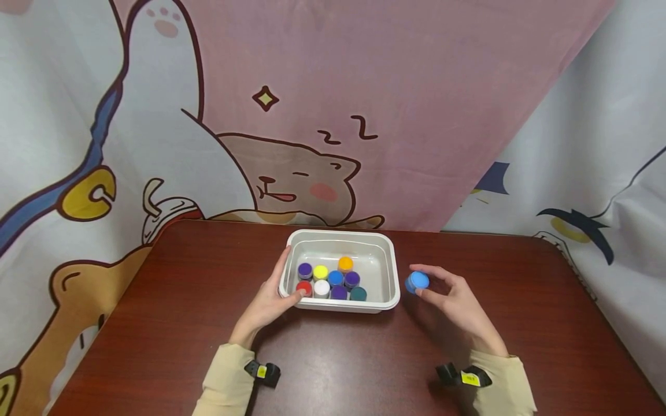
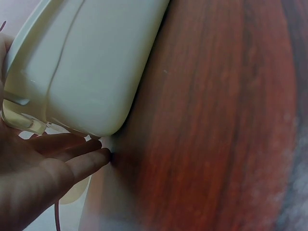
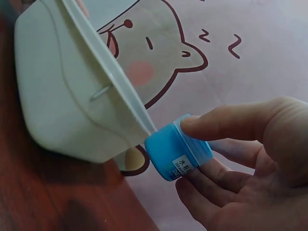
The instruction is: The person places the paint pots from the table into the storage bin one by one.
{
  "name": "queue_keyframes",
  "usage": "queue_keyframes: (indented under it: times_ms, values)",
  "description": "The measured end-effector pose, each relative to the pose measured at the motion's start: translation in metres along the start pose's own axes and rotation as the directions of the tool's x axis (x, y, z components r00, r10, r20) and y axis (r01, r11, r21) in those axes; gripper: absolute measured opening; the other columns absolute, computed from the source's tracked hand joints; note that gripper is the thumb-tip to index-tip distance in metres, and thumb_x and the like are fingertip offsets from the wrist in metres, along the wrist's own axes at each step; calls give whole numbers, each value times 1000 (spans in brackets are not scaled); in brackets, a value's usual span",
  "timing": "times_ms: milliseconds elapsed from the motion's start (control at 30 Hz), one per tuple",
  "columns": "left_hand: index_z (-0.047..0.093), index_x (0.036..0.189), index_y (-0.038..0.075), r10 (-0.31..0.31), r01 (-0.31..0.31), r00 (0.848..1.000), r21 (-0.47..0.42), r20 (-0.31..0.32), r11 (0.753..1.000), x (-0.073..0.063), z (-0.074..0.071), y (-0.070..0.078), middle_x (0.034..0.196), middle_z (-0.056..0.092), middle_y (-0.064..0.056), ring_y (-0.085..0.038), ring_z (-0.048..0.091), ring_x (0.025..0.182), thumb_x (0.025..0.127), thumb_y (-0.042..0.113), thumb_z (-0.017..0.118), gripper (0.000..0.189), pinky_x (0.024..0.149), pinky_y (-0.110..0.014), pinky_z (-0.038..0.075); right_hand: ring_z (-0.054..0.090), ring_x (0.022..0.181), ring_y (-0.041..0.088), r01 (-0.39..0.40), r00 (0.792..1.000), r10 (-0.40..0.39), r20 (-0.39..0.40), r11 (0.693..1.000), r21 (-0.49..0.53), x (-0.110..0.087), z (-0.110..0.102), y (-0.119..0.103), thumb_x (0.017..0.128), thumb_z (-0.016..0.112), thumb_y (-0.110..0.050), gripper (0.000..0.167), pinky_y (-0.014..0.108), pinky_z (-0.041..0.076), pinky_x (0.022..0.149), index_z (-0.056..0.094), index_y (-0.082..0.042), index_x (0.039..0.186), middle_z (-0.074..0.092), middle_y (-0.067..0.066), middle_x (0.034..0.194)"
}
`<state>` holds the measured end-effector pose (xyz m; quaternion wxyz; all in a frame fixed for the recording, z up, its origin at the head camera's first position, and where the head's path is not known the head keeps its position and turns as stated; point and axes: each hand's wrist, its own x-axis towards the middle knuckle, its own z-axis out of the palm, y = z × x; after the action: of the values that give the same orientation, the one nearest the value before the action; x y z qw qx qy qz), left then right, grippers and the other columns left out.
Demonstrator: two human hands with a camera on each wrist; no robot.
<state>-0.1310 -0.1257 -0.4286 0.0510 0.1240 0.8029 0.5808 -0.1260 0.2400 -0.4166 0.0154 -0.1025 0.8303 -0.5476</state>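
Observation:
A white plastic tub point(image 1: 393, 271) stands on the table. My left hand point(image 1: 266, 306) holds it at the left side, thumb over the front-left rim and fingers along the outer wall. Just right of the tub, my right hand point(image 1: 460, 303) pinches a small light blue paint jar point(image 3: 171, 150) between thumb and fingers. That jar is tilted, and a printed label shows on its side. Several paint jars are grouped in the tub's left and front part, among them an orange jar point(image 1: 346, 264), a yellow jar point(image 1: 320, 272), a white jar point(image 1: 321, 289) and a teal jar point(image 1: 358, 294).
The dark reddish-brown table point(image 1: 343, 358) extends to both sides of the tub. Behind it hangs a cloth backdrop point(image 1: 416, 115) with cartoon animals. Black bands with yellow tags sit at both wrists, over light sleeves point(image 1: 226, 378).

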Motion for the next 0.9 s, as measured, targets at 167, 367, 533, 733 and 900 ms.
queue_keyframes:
  times_ms: [167, 367, 533, 733, 900]
  values:
    - [11, 155, 7, -8, 8, 1000, -6, 5, 1000, 0, 0, 0, 153, 22, -28, -44, 28, 136, 82, -1, 68, 93, 106, -62, 21, 62, 99, 16, -1, 1000, 1, 2, 999, 33, 6, 3, -7, 87, 70, -3, 43, 24, 51, 79, 59, -2, 129, 61, 18, 122]
    - [11, 155, 7, -13, 13, 1000, -8, 7, 1000, 0, 0, 0, 153, 21, -28, -44, 27, 137, 82, -1, 68, 93, 106, -63, 21, 61, 102, 24, -4, 1000, 3, 24, 997, 72, 14, 9, -18, 88, 69, -2, 43, 26, 52, 81, 58, -1, 130, 61, 18, 121]
    - [11, 155, 7, -6, 6, 1000, -5, 4, 1000, 0, 0, 0, 152, 22, -29, -45, 28, 136, 82, -2, 68, 93, 106, -62, 22, 58, 108, 33, -16, 1000, 15, 23, 997, 72, 22, 15, -26, 87, 70, -3, 43, 25, 50, 83, 59, -2, 129, 59, 17, 124]
    - [10, 155, 6, 1, -1, 1000, 1, 6, 1000, 1, 0, -1, 153, 21, -27, -44, 27, 136, 82, -1, 68, 93, 106, -61, 22, 58, 109, 33, -12, 999, 10, 31, 997, 70, 31, 25, -37, 87, 70, -3, 43, 25, 50, 84, 59, -1, 129, 59, 18, 126]
    - [11, 155, 7, -2, 2, 1000, 5, 5, 1000, 1, 0, -1, 153, 22, -27, -45, 28, 136, 82, -1, 68, 93, 106, -61, 24, 61, 104, 32, -27, 999, 23, 40, 994, 105, 41, 35, -45, 87, 69, -3, 43, 27, 50, 84, 60, -1, 129, 60, 17, 125]
